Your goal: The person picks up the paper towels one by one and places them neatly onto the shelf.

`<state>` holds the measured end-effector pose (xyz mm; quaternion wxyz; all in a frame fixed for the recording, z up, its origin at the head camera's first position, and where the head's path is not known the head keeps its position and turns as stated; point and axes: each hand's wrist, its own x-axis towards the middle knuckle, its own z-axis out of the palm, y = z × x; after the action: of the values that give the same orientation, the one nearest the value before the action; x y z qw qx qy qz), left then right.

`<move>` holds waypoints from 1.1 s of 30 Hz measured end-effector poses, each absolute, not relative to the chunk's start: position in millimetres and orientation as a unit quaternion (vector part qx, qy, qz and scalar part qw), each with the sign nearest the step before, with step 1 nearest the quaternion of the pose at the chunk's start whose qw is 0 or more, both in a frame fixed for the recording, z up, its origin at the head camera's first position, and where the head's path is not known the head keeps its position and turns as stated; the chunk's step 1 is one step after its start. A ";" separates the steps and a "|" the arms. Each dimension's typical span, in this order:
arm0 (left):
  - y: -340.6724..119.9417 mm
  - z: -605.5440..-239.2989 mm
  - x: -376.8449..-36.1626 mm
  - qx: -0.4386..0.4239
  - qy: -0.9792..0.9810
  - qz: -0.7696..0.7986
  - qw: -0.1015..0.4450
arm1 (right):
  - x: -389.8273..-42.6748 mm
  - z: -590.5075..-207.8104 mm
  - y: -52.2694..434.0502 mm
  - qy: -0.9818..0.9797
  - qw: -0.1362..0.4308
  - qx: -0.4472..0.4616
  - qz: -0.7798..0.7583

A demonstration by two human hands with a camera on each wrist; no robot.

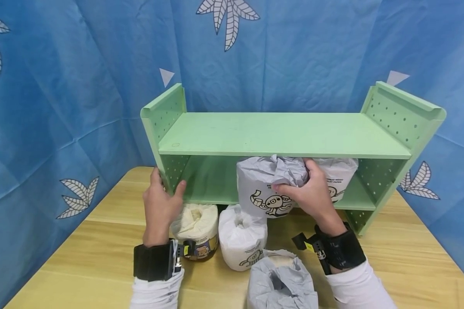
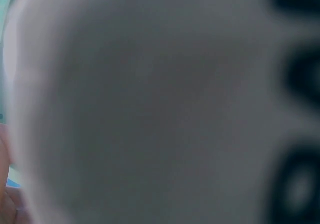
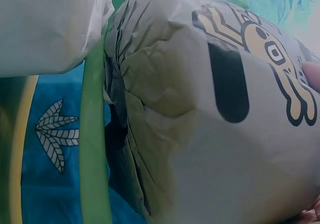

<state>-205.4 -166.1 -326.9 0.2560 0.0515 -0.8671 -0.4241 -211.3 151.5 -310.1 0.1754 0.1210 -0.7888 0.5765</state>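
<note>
A green two-level shelf (image 1: 278, 137) stands on a wooden table (image 1: 81, 253). My right hand (image 1: 311, 189) grips the crumpled top of a wrapped paper roll (image 1: 263, 189) at the front of the lower level; the roll (image 3: 220, 124) fills the right wrist view. Another wrapped roll (image 1: 338, 176) stands behind it to the right. My left hand (image 1: 160, 201) holds the shelf's left side panel (image 1: 166, 171), thumb on its inner face. The left wrist view is a blur of a white wrapped roll (image 2: 160, 104) right at the lens.
Three more rolls sit on the table in front of the shelf: a cream one (image 1: 197, 229), a white one (image 1: 242, 236) and a grey one (image 1: 282, 281). A blue leaf-print cloth (image 1: 62, 86) hangs behind and at both sides.
</note>
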 end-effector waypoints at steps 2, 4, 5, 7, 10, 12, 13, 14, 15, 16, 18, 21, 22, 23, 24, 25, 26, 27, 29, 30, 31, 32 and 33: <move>-166.0 -326.9 -205.3 0.050 -0.867 -0.424 0.256 | -211.5 -310.4 151.4 -0.790 0.182 0.118 0.574; -166.0 -327.0 -205.7 0.051 -0.867 -0.423 0.258 | -212.0 -310.5 150.9 -0.792 0.189 0.115 0.569; -166.2 -327.0 -206.0 0.051 -0.867 -0.422 0.260 | -212.4 -310.5 150.5 -0.794 0.192 0.114 0.565; -166.4 -327.2 -206.6 0.052 -0.867 -0.421 0.261 | -213.1 -310.6 149.7 -0.800 0.195 0.109 0.557; -166.4 -327.1 -207.2 0.053 -0.867 -0.421 0.260 | -214.0 -311.0 148.7 -0.810 0.191 0.103 0.545; -166.3 -327.5 -207.4 0.055 -0.868 -0.423 0.256 | -214.3 -311.4 147.9 -0.815 0.186 0.100 0.539; -166.4 -327.7 -207.4 0.056 -0.868 -0.423 0.254 | -214.8 -311.7 147.5 -0.817 0.185 0.098 0.538; -166.5 -328.2 -207.5 0.057 -0.868 -0.423 0.254 | -215.3 -311.9 147.0 -0.817 0.185 0.097 0.537; -166.6 -328.4 -207.3 0.058 -0.868 -0.423 0.253 | -215.8 -312.0 146.4 -0.817 0.186 0.097 0.538; -166.7 -328.8 -207.4 0.058 -0.868 -0.423 0.253 | -216.4 -312.0 145.9 -0.815 0.189 0.097 0.539; -167.0 -329.5 -207.3 0.058 -0.868 -0.422 0.254 | -218.0 -312.3 144.9 -0.812 0.198 0.099 0.541; -166.9 -329.6 -207.1 0.057 -0.868 -0.421 0.256 | -219.3 -313.2 144.1 -0.805 0.217 0.105 0.542; -167.0 -329.4 -207.2 0.057 -0.868 -0.421 0.256 | -219.3 -313.6 143.8 -0.805 0.223 0.107 0.540; -166.9 -329.3 -207.3 0.056 -0.868 -0.420 0.257 | -219.4 -314.2 143.5 -0.804 0.231 0.110 0.536; -166.8 -329.2 -207.3 0.056 -0.868 -0.420 0.258 | -219.3 -314.9 143.2 -0.805 0.239 0.112 0.532; -166.8 -329.0 -207.3 0.055 -0.868 -0.420 0.259 | -219.3 -315.7 142.6 -0.805 0.247 0.114 0.528; -166.8 -328.8 -207.3 0.054 -0.868 -0.420 0.261 | -219.3 -316.7 142.0 -0.805 0.256 0.116 0.522; -166.9 -328.7 -207.5 0.053 -0.868 -0.419 0.262 | -219.3 -317.6 141.2 -0.805 0.265 0.120 0.517; -166.9 -328.5 -207.1 0.052 -0.868 -0.418 0.263 | -220.1 -319.9 139.8 -0.805 0.284 0.130 0.504; -166.9 -328.2 -206.7 0.052 -0.868 -0.418 0.263 | -220.6 -321.1 139.3 -0.805 0.295 0.136 0.496; -167.0 -328.1 -206.6 0.052 -0.868 -0.417 0.263 | -221.3 -322.1 138.9 -0.804 0.307 0.145 0.489; -166.9 -327.9 -206.5 0.052 -0.869 -0.417 0.262 | -222.3 -323.2 138.7 -0.802 0.319 0.155 0.481; -166.8 -327.7 -206.3 0.052 -0.869 -0.417 0.262 | -223.2 -324.1 138.7 -0.800 0.331 0.165 0.472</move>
<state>-206.3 -166.8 -327.7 0.2623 0.0522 -0.8686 -0.4171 -223.2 138.7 -324.1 0.3312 0.1649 -0.8003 0.4719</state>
